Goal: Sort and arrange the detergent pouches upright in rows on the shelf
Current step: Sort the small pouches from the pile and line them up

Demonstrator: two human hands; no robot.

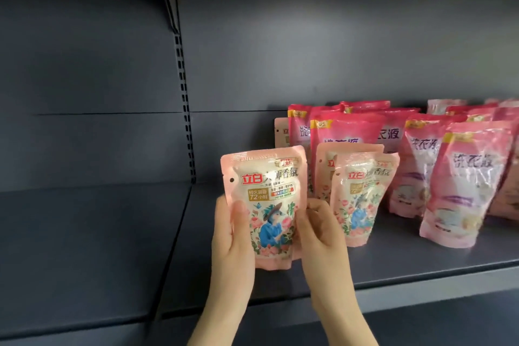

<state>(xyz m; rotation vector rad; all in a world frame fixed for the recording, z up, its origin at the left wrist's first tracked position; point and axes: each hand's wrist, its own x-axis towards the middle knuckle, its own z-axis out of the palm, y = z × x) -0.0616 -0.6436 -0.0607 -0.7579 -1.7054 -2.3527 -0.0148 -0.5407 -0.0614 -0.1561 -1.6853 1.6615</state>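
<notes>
back panel point(309, 45): dark grey, behind everything, with another board overhead.
shelf point(407, 258): dark grey and flat, with a paler front lip; its left stretch is bare.
slotted strip point(186, 109): a vertical upright with punched holes, left of the pouches, where two panels meet.
dark pouches point(471, 182): deep pink, standing upright in rows on the right half of the shelf, several deep; the front right one leans slightly.
pale pouches point(362, 199): light pink with a floral picture, upright at the left end of the dark rows; one stands in front, another close behind it, and a third peeks out further back.
held pouch point(266, 205): pale pink with the same floral print, upright with a slight tilt, front towards the camera, just left of the standing pale ones and over the shelf's front part. I cannot tell whether its base touches the shelf.
left hand point(230, 236): grips the held pouch's lower left edge, thumb across the front, fingers hidden behind.
right hand point(317, 233): fingers curled, pinching the lower right edge.
</notes>
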